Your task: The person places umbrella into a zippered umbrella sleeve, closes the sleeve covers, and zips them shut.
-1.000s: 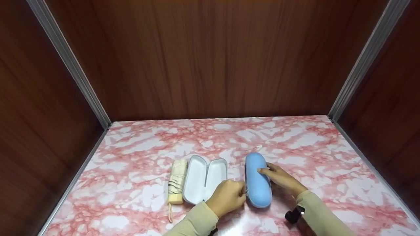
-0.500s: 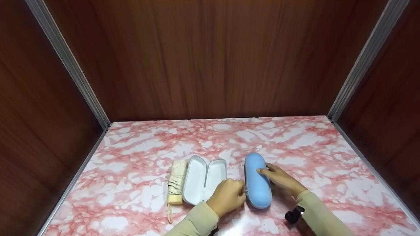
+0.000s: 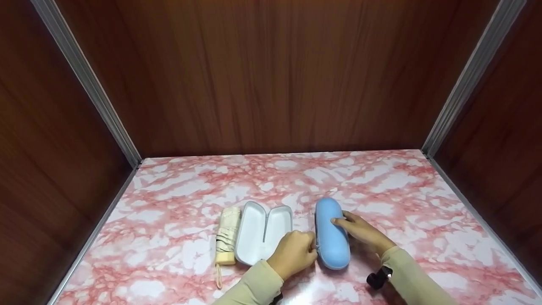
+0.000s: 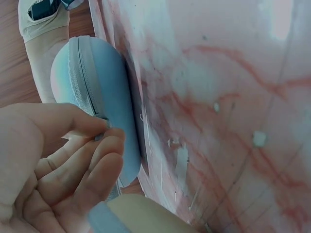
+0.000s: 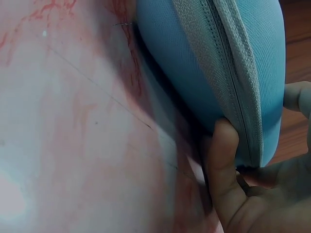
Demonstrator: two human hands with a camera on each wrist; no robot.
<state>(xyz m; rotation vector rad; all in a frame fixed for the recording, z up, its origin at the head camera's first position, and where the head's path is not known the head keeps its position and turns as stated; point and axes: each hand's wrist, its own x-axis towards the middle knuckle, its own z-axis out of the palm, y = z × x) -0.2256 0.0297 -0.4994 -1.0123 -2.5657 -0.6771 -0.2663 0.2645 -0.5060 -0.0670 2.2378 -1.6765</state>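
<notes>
A blue zip case [image 3: 333, 241] with rounded ends lies lengthwise on the marbled table, its grey zipper band [image 4: 85, 80] running along the side. My left hand [image 3: 294, 252] is at the case's left side; in the left wrist view its thumb and forefinger pinch the small zipper pull [image 4: 100, 136], mostly covered by the fingertips. From the right, my right hand [image 3: 365, 232] holds the case, thumb on top and the other fingers at the far side. The right wrist view shows the zipper [image 5: 228, 68] closed along the stretch in sight.
Left of my left hand a white hard case [image 3: 252, 239] lies open, its right half partly behind that hand. Beside it is a folded cream umbrella [image 3: 228, 231] with a yellow handle and wrist loop. Brown wood panels [image 3: 271, 84] enclose the table's back and sides.
</notes>
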